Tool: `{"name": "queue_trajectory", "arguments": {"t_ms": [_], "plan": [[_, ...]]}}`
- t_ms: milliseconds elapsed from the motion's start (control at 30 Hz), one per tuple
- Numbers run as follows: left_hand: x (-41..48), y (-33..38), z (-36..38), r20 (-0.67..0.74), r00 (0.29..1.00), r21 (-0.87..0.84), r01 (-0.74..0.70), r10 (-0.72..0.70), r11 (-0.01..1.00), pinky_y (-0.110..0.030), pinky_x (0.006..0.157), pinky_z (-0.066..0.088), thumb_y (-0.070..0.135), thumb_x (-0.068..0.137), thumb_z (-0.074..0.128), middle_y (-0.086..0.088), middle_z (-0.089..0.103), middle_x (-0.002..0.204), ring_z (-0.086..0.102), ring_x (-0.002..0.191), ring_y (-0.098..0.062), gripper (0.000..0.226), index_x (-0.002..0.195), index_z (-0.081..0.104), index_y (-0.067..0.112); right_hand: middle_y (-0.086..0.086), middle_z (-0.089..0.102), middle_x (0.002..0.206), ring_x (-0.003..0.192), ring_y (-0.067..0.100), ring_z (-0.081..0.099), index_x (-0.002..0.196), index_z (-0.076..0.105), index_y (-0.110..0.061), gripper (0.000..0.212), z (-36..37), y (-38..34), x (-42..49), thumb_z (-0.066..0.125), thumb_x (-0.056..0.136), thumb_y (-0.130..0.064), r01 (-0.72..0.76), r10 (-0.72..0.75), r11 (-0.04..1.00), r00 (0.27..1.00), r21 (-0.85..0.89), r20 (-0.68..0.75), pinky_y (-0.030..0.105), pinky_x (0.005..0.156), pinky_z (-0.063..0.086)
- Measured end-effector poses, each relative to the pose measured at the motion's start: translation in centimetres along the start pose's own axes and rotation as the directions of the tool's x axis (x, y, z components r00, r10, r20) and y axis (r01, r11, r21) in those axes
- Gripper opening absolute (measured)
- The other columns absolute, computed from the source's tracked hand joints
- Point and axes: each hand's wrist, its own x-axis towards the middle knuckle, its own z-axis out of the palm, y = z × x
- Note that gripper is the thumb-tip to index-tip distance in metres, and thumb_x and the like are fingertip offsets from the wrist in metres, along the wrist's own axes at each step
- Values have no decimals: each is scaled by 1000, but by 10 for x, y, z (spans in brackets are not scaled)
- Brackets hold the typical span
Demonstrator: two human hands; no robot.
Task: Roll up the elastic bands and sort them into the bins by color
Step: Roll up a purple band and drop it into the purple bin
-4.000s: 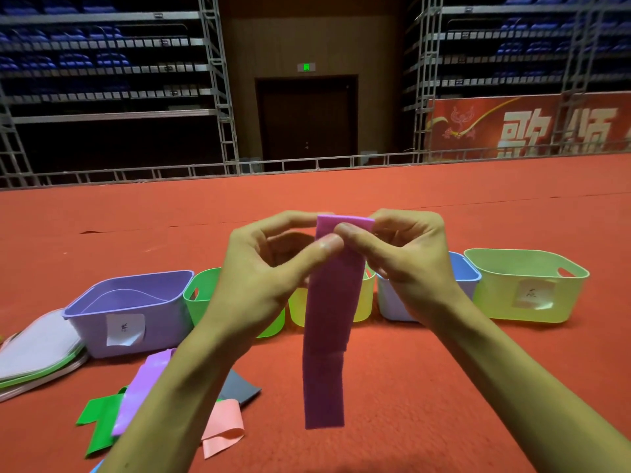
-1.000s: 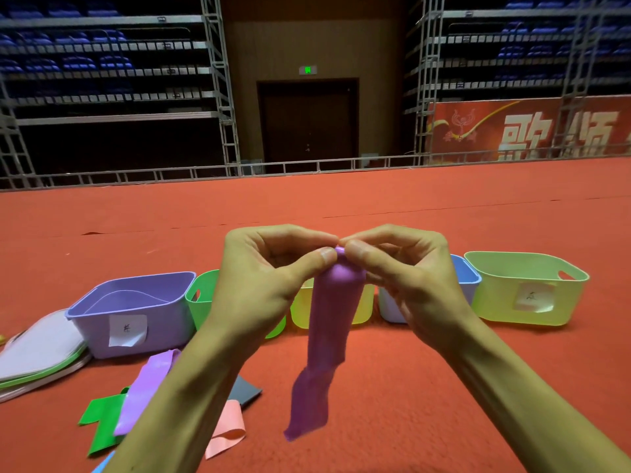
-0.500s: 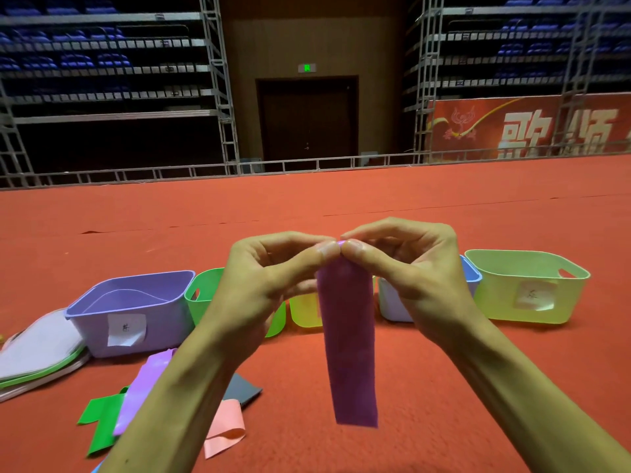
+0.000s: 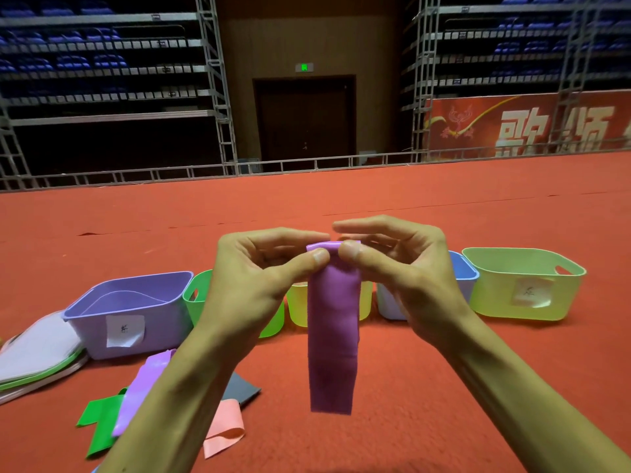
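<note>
A: What lies nearest on the floor [image 4: 409, 387]?

B: By its near left corner there is a loose heap: a green band [image 4: 99, 425], a lilac band [image 4: 143, 380] across it, a grey band [image 4: 240, 387] and a pink band [image 4: 223, 428] folded over on itself. None of them is rolled.

A: And the one being worked?

B: The purple band [image 4: 333, 336] hangs in the air above the middle of the floor, flat and straight. The left hand [image 4: 259, 278] and the right hand [image 4: 403, 274] each pinch its top edge between thumb and curled forefinger, thumbs almost touching. The top looks just turned over, so I judge the roll is only starting.

A: How should it go?

B: Keep the first turn tight and square to the long edges, or the roll will cone. Walk both thumbs evenly and let the tail hang freely so its weight keeps it taut. It looks thin and springy, so hold the finished coil pinched until it drops.

A: Where does it go?

B: Beyond the hands the bins stand in a row: the purple bin [image 4: 153, 322] at the left, with a stack of lids [image 4: 34, 356] beside it, then a green bin [image 4: 193, 295], a yellow bin [image 4: 297, 308], a blue bin [image 4: 464, 271] and a lime bin [image 4: 495, 298]. By color, the purple bin suits it.
</note>
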Motion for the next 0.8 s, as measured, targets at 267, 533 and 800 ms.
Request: {"name": "queue_trajectory", "arguments": {"t_ms": [267,533,800], "plan": [[-1,-1,1,35,994,-79,103,-100,992,-30,80,59,11,75,78,-17,78,100,75,94,-25,25,99,79,7,15,78,83,76,18,72,91,77,3,13,2,4,0,78,83,-8,69,-75,992,996,-105,-50,30,71,59],[2,6,3,94,981,-99,178,-169,979,-21,65,57,16,74,73,-12,78,85,73,76,-12,18,86,79,3,7,78,80,74,12,71,90,79,-5,16,3,6,-5,82,74,-8,123,-130,989,988,-77,-85,21,70,55],[-1,0,1,18,999,60,43,-44,997,-32,80,61,-1,81,76,-15,79,94,75,89,-23,19,100,78,0,19,77,91,83,27,70,91,78,-8,21,-3,10,-6,81,82,-26,-82,84,995,996,52,-35,47,75,58]]}}
